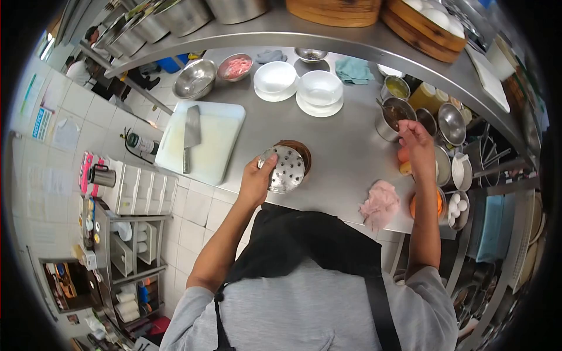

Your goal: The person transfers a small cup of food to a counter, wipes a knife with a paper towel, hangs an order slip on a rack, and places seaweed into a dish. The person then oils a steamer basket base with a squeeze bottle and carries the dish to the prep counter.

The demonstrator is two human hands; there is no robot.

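My left hand [257,180] grips a round perforated metal plate [287,169] by its left edge, thumb on top. The plate is tilted over a small round brown container [304,153], probably wooden, and hides most of it. At the right, my right hand [415,137] is at the near rim of a metal pot [386,130] holding dark contents and a spoon [381,106]. Its fingers are curled in a pinch; whatever is between them is too small to make out. Orange-red round items [404,161] sit just below that hand, partly hidden by it.
A cleaver [192,131] lies on a white cutting board [219,140] at left. White bowls [319,88] on plates, a bowl of pink meat [236,67] and a teal cloth [355,71] are behind. A pink cloth [380,203] lies front right. An overhead shelf [328,36] spans the back.
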